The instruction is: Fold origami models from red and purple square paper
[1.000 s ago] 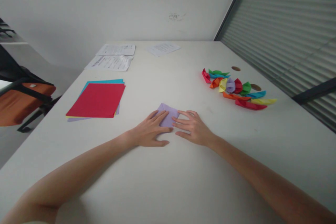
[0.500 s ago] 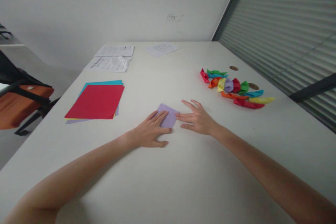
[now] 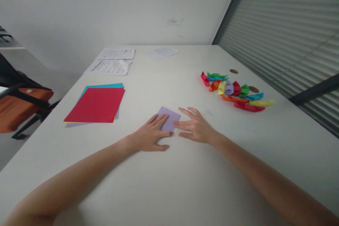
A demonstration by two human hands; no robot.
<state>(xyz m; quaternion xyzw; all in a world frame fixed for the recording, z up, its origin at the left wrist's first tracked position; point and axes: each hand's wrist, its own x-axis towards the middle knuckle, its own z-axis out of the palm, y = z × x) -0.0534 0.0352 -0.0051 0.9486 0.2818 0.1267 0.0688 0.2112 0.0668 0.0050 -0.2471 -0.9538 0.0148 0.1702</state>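
Observation:
A small folded square of purple origami paper lies on the white table between my hands. Fingers of my left hand rest flat and spread across its left side, covering part of it. My right hand has its fingers spread, with a fingertip at the paper's right edge. Fold lines show on the upper part of the paper. Neither hand is wrapped around anything.
To the left lies a stack of coloured paper, red on top. Several small folded paper boats sit in a group at the right, near round table holes. Printed sheets lie at the back. An orange chair stands left.
My right hand has shifted slightly left and towards me along the purple paper's right edge. My left hand stays pressed on the paper. The whole view has tilted a little.

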